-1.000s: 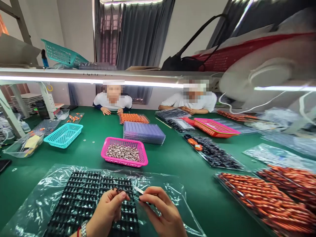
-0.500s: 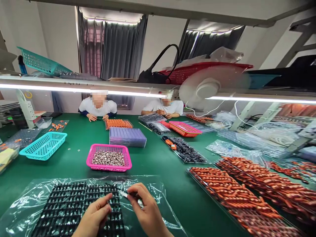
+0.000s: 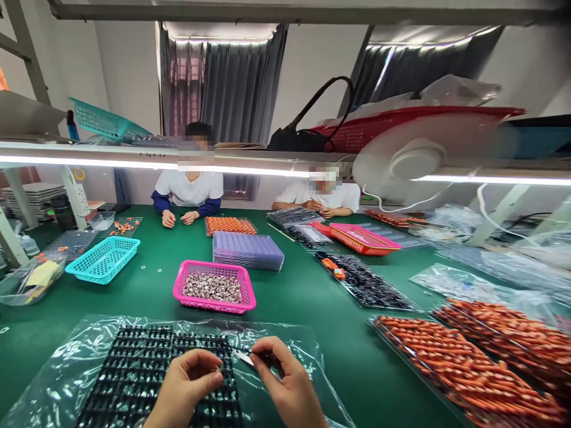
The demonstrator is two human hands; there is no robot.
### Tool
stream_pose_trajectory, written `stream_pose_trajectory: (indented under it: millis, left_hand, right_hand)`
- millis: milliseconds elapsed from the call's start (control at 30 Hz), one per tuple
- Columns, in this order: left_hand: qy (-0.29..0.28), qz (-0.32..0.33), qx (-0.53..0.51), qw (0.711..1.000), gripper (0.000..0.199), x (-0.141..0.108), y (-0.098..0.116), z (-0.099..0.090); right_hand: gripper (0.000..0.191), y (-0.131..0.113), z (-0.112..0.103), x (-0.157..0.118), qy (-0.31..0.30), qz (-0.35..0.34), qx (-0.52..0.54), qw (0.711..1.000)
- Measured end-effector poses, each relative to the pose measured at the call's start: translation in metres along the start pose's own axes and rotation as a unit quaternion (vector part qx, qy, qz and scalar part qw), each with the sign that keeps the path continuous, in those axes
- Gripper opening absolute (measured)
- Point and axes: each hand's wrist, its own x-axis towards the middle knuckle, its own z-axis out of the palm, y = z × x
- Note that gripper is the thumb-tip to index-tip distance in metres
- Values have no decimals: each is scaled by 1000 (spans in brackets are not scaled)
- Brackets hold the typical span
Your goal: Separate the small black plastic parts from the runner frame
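Right hand pinches one flat silvery blade; left hand curled, can't tell if holding, above two ribbed black part blocks on glossy clear film. One perforated pink basket.

Shows a bare left hand and a bare right hand, both with slim, smooth fingers, rounded knuckles and a broad, even back. Tapers to bare wrists, cut off by the lower edge of view; hard to tell about any sleeve or band further up.
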Motion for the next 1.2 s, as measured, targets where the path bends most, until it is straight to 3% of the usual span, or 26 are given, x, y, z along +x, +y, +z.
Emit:
stream_pose_trajectory:
  millis: [233, 500, 800, 1000, 1133, 1200]
  left_hand:
    - [12, -15, -21, 1000, 36, -7, 2, 3]
    - [20, -30, -51, 998, 37, -12, 15, 7]
    - [15, -18, -59, 998, 30, -12, 12, 6]
    - [55, -62, -165, 983, 45, -11, 14, 6]
    - [68, -83, -208, 972, 47, -12, 18, 7]
    - [66, -84, -215, 971, 46, -13, 19, 7]
  right_hand:
    - [14, 6, 0, -3, 20, 9, 27, 999]
    - [30, 5, -5, -1, 24, 112, 67, 991]
    - [37, 7, -8, 3, 65, 218, 211, 951]
    - [43, 7, -9, 5, 101, 277, 279, 914]
    - [47, 2, -11, 5, 111, 294, 315, 896]
    - [45, -3, -10, 2, 97, 273, 323, 901]
